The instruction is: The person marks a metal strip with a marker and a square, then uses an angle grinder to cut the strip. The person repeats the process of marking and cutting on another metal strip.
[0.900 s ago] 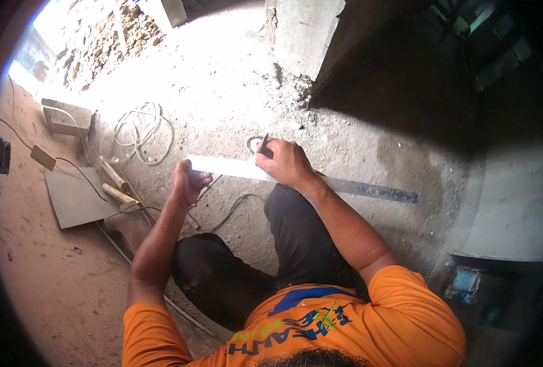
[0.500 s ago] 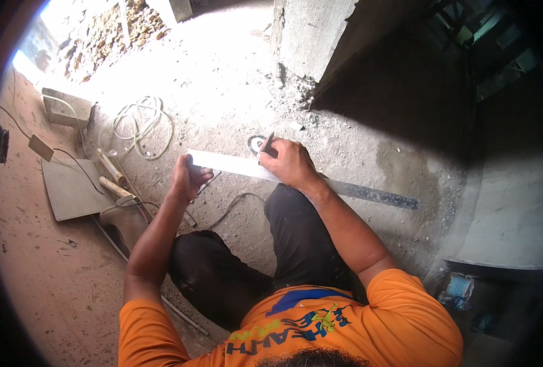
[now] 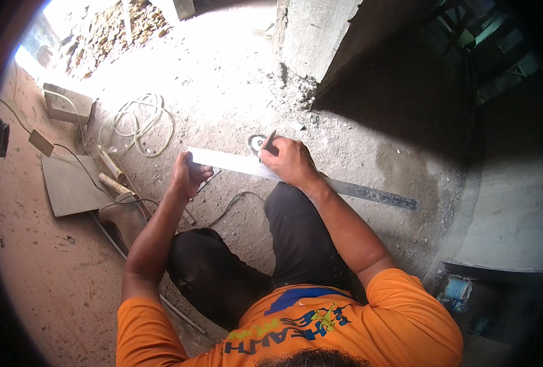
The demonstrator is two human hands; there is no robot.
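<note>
A long flat metal strip (image 3: 234, 161) lies across in front of my knees, bright at its left part and dark and speckled toward its right end. My left hand (image 3: 187, 176) is closed on the left end, thumb on top and fingers underneath. Over the middle of the strip, my right hand (image 3: 291, 162) pinches a short dark pencil-like tool (image 3: 270, 140), its upper end pointing up and away. Its lower tip is at the strip's far edge, partly hidden by my fingers. Just beyond is a round black-and-white disc (image 3: 256, 143) on the dusty ground.
A pale coiled cable (image 3: 140, 125) lies at the far left, near a grey block (image 3: 68, 104). Closer in are a square tile (image 3: 76, 185), a light-handled tool (image 3: 115, 185) and dark cords. A concrete pillar (image 3: 314, 40) stands ahead. A pale slab (image 3: 503, 214) is at right.
Almost nothing differs. Both hands keep their hold, and the strip stays in place; the view has shifted very slightly.
</note>
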